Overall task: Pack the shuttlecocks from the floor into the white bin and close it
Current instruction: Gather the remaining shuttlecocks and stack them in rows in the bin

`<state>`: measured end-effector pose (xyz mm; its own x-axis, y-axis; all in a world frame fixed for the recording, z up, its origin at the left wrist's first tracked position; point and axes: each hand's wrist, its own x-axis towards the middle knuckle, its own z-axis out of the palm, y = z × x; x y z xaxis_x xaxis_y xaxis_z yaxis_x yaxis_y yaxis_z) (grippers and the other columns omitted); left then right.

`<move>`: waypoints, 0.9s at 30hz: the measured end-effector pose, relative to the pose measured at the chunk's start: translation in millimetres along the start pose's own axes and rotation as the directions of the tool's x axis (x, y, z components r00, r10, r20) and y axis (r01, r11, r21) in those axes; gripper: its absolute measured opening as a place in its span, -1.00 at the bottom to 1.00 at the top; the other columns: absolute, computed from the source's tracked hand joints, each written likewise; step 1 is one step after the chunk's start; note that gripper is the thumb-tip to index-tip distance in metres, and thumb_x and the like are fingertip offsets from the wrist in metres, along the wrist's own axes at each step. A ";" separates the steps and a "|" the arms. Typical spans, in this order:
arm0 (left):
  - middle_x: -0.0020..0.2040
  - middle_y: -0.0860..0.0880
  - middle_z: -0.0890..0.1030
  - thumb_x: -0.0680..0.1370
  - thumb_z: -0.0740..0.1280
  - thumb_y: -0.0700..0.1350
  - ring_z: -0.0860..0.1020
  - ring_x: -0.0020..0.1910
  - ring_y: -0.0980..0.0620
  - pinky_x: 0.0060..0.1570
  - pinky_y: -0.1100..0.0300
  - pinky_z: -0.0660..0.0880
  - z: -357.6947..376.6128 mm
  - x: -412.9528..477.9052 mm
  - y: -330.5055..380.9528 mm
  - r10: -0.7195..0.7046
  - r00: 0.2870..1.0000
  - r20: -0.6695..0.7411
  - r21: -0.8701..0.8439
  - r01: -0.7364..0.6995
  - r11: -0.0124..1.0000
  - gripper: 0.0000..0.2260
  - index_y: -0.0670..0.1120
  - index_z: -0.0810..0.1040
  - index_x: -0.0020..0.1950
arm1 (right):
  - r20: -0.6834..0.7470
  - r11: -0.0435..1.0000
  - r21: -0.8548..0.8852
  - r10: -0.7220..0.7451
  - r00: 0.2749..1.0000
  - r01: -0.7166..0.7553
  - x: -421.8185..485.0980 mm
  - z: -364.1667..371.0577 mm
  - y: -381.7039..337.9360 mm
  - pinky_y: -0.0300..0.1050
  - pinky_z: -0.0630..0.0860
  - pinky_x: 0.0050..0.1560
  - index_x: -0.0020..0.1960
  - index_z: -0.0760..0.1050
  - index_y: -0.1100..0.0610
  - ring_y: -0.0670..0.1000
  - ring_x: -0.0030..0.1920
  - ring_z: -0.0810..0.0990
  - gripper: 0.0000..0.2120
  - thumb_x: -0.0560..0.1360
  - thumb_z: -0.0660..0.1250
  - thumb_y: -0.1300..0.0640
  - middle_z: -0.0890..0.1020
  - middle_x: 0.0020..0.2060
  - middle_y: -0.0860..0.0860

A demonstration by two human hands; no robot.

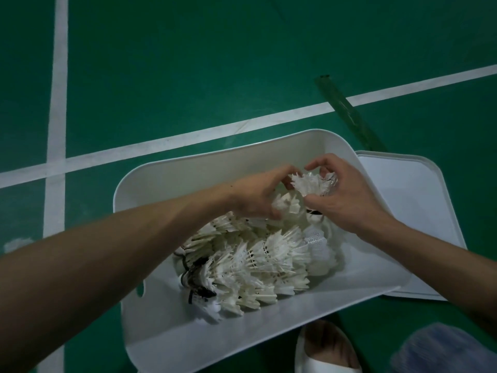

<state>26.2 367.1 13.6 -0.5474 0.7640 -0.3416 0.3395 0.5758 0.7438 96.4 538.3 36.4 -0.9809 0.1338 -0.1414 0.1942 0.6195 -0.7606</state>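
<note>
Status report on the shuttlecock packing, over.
Left hand and right hand both gripping shuttlecocks over the white bin. Pile already inside. Lid off, on the floor beside the bin. Nothing blocking.

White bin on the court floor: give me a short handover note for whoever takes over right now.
Hands: the left hand and the right hand together grip one bunch of shuttlecocks over the far end of the white bin.
Things: a pile of shuttlecocks lies in the bin; the lid lies on the floor to its right.
Done: most of the packing; no loose shuttlecocks show on the floor in view.
Left: drop the bunch in, fit the lid.
</note>
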 end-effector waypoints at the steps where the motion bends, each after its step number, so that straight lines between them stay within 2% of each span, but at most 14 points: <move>1: 0.35 0.02 0.39 0.44 0.47 -0.16 0.41 0.20 0.07 0.08 0.40 0.33 -2.5 -2.0 -1.5 -0.007 1.000 -0.006 0.000 0.007 1.000 -0.25 0.01 0.10 0.49 | -0.006 1.000 0.012 0.004 1.000 -0.004 0.7 -1.0 1.0 -0.03 0.62 -0.31 0.01 0.47 -0.17 0.03 -0.19 0.60 -0.60 0.25 0.49 0.13 0.52 -0.03 -0.05; 3: 0.31 0.06 0.40 0.44 0.47 -0.15 0.40 0.18 0.10 0.01 0.49 0.32 -8.3 -7.0 -4.7 -0.017 1.000 -0.018 -0.020 0.016 1.000 -0.28 0.00 0.12 0.47 | -0.021 0.996 0.094 0.014 1.000 -0.012 2.7 -2.8 1.8 -0.05 0.61 -0.26 -0.03 0.51 -0.15 0.00 -0.19 0.62 -0.67 0.30 0.52 0.10 0.58 -0.07 -0.06; 6: 0.26 0.10 0.39 0.45 0.45 -0.13 0.40 0.15 0.12 -0.03 0.47 0.33 -16.8 -16.1 -7.7 0.005 0.999 -0.050 -0.023 -0.006 1.000 -0.41 0.04 0.25 0.40 | -0.047 0.973 0.231 0.042 0.998 -0.030 6.6 -2.7 4.0 0.07 0.65 -0.14 0.00 0.55 -0.16 0.02 -0.14 0.64 -0.72 0.36 0.53 0.07 0.61 -0.12 -0.09; 8: 0.28 0.11 0.38 0.48 0.42 -0.10 0.38 0.13 0.15 -0.12 0.52 0.29 -20.8 -21.2 -8.5 0.022 0.999 -0.049 0.015 -0.022 1.000 -0.51 0.07 0.33 0.35 | -0.057 0.977 0.211 0.042 0.997 -0.029 7.1 -0.9 4.8 0.13 0.63 -0.06 0.09 0.51 -0.25 0.05 -0.08 0.62 -0.66 0.38 0.51 -0.01 0.52 -0.07 -0.16; 11: 0.32 0.10 0.38 0.49 0.41 -0.08 0.36 0.12 0.18 -0.15 0.55 0.26 -22.5 -25.9 -10.8 0.037 0.998 -0.054 0.069 -0.033 0.997 -0.56 0.07 0.35 0.33 | -0.044 0.991 0.133 0.013 0.999 -0.007 5.5 1.7 4.6 0.12 0.60 0.03 0.25 0.40 -0.37 0.06 0.02 0.58 -0.56 0.44 0.43 -0.08 0.45 -0.01 -0.19; 14: 0.30 0.09 0.40 0.48 0.42 -0.06 0.40 0.12 0.15 -0.09 0.51 0.30 -21.4 -28.5 -11.8 0.047 0.994 -0.103 0.061 -0.041 0.997 -0.57 0.07 0.38 0.31 | 0.032 0.980 0.200 0.005 0.999 -0.011 4.9 5.5 4.1 0.10 0.60 0.07 0.29 0.35 -0.41 0.09 0.10 0.59 -0.58 0.51 0.34 -0.08 0.48 0.10 -0.03; 17: 0.28 0.10 0.41 0.47 0.44 -0.07 0.43 0.13 0.13 0.01 0.42 0.40 -19.9 -29.6 -10.7 0.064 0.988 -0.143 0.028 -0.060 0.998 -0.57 0.07 0.40 0.29 | 0.079 0.957 0.280 0.056 0.995 -0.076 5.5 10.7 6.2 0.07 0.61 0.07 0.34 0.41 -0.27 0.06 0.07 0.64 -0.64 0.57 0.28 -0.01 0.54 0.18 0.06; 19: 0.30 0.08 0.42 0.46 0.44 -0.07 0.45 0.14 0.11 0.09 0.26 0.46 -19.2 -29.1 -8.7 0.042 0.986 -0.163 0.030 -0.038 0.999 -0.56 0.07 0.39 0.30 | 0.139 0.866 0.448 0.179 0.974 -0.223 4.1 15.9 4.7 0.04 0.60 0.08 0.35 0.47 -0.03 0.07 0.04 0.67 -0.68 0.60 0.23 0.09 0.64 0.11 0.07; 21: 0.33 0.07 0.41 0.47 0.44 -0.06 0.44 0.15 0.13 0.10 0.23 0.44 -19.3 -28.4 -5.2 0.016 0.987 -0.162 0.054 -0.007 0.999 -0.54 0.07 0.38 0.33 | 0.186 0.742 0.573 0.295 0.937 -0.348 2.8 21.6 2.5 0.01 0.61 0.05 0.29 0.52 0.13 0.09 0.01 0.68 -0.72 0.61 0.21 0.16 0.68 0.02 0.10; 22: 0.36 0.06 0.40 0.48 0.42 -0.04 0.43 0.15 0.15 0.11 0.24 0.42 -20.0 -28.4 -2.9 0.010 0.988 -0.157 0.070 0.001 0.998 -0.52 0.07 0.36 0.36 | 0.187 0.714 0.588 0.337 0.923 -0.380 3.0 23.8 2.3 -0.01 0.62 0.01 0.28 0.53 0.14 0.08 0.00 0.68 -0.73 0.61 0.22 0.17 0.69 0.01 0.11; 24: 0.40 0.05 0.36 0.50 0.38 0.01 0.40 0.17 0.17 0.16 0.22 0.41 -24.7 -31.3 3.9 0.024 0.985 -0.171 0.096 -0.008 0.995 -0.50 0.05 0.32 0.41 | 0.164 0.741 0.544 0.367 0.916 -0.394 4.1 27.3 4.0 -0.08 0.60 -0.06 0.27 0.54 0.08 0.04 -0.01 0.68 -0.73 0.60 0.24 0.16 0.68 0.04 0.07; 25: 0.41 0.05 0.35 0.51 0.35 0.05 0.39 0.18 0.18 0.17 0.23 0.39 -28.7 -35.3 7.7 0.034 0.981 -0.190 0.101 -0.015 0.995 -0.49 0.05 0.30 0.43 | 0.150 0.773 0.503 0.362 0.920 -0.387 4.7 28.1 5.6 -0.09 0.59 -0.05 0.28 0.54 0.05 0.03 0.01 0.67 -0.73 0.59 0.26 0.14 0.67 0.06 0.03; 27: 0.42 0.07 0.35 0.53 0.29 0.10 0.35 0.21 0.21 0.16 0.27 0.32 -38.6 -49.2 12.6 0.030 0.980 -0.198 0.121 -0.006 0.993 -0.50 0.06 0.27 0.44 | 0.109 0.822 0.425 0.369 0.923 -0.379 6.2 28.1 8.4 0.00 0.56 0.11 0.29 0.53 -0.02 0.01 0.11 0.61 -0.71 0.58 0.29 0.11 0.64 0.13 -0.05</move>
<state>27.9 325.5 61.9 -0.6779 0.7079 -0.1985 0.4325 0.6023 0.6710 91.5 522.5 11.3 -0.8353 0.2682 -0.4799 0.5249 0.1297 -0.8412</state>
